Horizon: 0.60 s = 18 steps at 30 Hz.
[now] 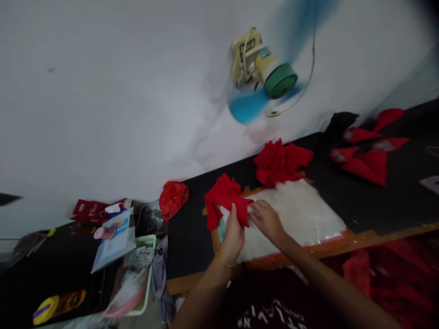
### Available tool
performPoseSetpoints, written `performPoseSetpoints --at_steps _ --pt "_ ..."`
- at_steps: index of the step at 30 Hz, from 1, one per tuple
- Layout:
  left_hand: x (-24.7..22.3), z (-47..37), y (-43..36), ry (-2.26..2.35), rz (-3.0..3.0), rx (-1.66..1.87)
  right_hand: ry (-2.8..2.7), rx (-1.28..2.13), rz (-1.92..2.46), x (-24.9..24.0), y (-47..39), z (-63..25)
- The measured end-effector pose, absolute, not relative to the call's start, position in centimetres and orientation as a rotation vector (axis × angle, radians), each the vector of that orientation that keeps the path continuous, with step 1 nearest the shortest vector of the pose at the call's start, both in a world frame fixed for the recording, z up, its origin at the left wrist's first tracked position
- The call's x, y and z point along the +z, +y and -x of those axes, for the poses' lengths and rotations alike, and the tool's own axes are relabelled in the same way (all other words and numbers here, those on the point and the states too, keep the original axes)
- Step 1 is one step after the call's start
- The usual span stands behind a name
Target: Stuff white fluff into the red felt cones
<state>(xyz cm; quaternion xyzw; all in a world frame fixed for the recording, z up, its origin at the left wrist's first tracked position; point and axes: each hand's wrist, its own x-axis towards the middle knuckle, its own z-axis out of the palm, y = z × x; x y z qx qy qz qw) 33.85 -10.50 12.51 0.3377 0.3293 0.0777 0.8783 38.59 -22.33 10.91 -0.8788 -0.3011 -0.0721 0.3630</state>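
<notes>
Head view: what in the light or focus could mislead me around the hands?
Head view: dim overall, darkest in the upper right corner; fan blades smeared by motion; right hand slightly soft, its fingertips hard to separate from the white material; small glints along that material's near edge; red fabric at lower right murky, folds poorly defined.

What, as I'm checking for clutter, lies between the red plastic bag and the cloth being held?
Bare black tabletop lies between the plastic bag and the red cloth, as the head view shows.

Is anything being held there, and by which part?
Yes: the left hand holds a red cloth near one end; the right hand is at that end, its own hold unclear.
</notes>
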Motion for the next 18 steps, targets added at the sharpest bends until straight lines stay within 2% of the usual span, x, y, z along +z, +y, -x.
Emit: performPoseSetpoints --at_steps 4,8,13,18 --pt "13.2 -33.8 -8.8 0.683 -0.635 -0.014 -1.067 -0.275 2.314 12.0 -22.3 -39.9" --pt "14.0 -34.6 -6.4 0.648 -0.542 -0.060 -1.346 -0.298 2.145 13.0 -22.1 -39.5" --pt "13.9 -36.2 -5.3 0.760 -0.461 0.098 -1.043 -0.444 2.021 13.4 -23.4 -36.6" --pt "14.7 -36.9 -6.6 0.742 -0.376 0.146 -1.006 -0.287 2.035 12.6 -22.4 -34.9"
